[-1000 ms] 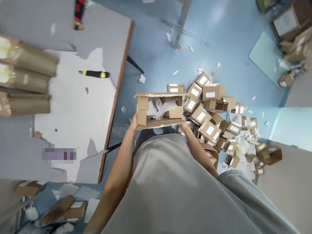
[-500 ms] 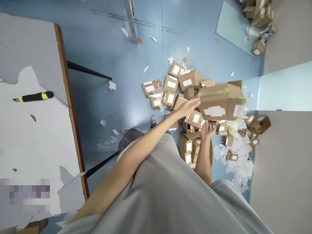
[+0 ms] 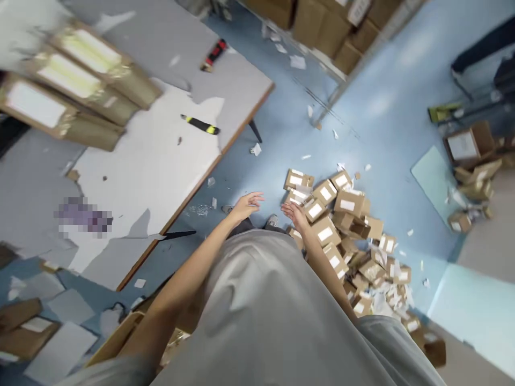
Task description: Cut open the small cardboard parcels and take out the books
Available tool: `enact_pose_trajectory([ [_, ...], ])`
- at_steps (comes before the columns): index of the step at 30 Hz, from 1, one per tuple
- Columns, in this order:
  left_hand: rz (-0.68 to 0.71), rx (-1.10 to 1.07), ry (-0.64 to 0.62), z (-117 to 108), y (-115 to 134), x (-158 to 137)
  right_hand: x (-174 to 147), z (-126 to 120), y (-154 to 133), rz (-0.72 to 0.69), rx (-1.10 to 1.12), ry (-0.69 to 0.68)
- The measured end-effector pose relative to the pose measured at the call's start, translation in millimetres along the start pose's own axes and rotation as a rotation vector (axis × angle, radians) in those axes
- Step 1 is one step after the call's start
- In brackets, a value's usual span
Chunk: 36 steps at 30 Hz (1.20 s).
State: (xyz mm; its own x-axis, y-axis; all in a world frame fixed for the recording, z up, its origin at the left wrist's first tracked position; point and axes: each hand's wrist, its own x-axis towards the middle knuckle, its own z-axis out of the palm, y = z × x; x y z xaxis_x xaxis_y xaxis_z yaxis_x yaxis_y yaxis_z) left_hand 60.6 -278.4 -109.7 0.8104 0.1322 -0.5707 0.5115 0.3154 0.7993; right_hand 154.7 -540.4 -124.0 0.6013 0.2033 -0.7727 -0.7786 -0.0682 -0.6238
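My left hand [image 3: 246,206] hangs in front of my body between the table and the floor pile, its fingers apart and nothing in it. My right hand [image 3: 295,213] is also empty, its fingers stretched out, beside the near edge of a heap of cardboard boxes [image 3: 325,231]. White labels show on many of these boxes, and some stand open. On the table [image 3: 140,161] to the left lies a black and yellow utility knife [image 3: 200,125]. Farther back on it is a red and black cutter [image 3: 214,54].
Several taped cartons [image 3: 100,102] stand at the table's far left. A rack with large boxes [image 3: 311,24] is at the top. Paper scraps [image 3: 298,61] litter the blue floor. More boxes [image 3: 466,147] stand by the right wall, and an open carton [image 3: 116,332] is below my left arm.
The cardboard box that was in the air by my hands has left them and joined the heap's area. Both hands have drawn back towards my body. My view has turned left, towards the table.
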Motion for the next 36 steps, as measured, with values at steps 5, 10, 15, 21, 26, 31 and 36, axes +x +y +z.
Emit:
enact_pose_trajectory([
  [5,0.113,-0.256,0.381,-124,4,-63,33,130,-51,-0.101,-0.302,-0.292],
  [10,0.179,-0.448,0.637,-198,12,-102,54,252,-68,-0.175,-0.453,-0.435],
  [15,0.192,-0.521,0.750,-251,25,-117,74,361,-76,-0.259,-0.599,-0.527],
  [21,0.244,-0.564,0.893,-293,49,-113,110,488,-100,-0.441,-0.738,-0.738],
  [26,0.296,-0.636,1.113,-349,91,-79,139,601,-109,-0.465,-0.812,-0.969],
  [31,0.202,-0.601,1.210,-424,130,-38,152,688,-97,-0.381,-0.989,-1.129],
  [36,0.176,-0.514,1.226,-438,138,-23,151,708,-85,-0.313,-1.077,-1.187],
])
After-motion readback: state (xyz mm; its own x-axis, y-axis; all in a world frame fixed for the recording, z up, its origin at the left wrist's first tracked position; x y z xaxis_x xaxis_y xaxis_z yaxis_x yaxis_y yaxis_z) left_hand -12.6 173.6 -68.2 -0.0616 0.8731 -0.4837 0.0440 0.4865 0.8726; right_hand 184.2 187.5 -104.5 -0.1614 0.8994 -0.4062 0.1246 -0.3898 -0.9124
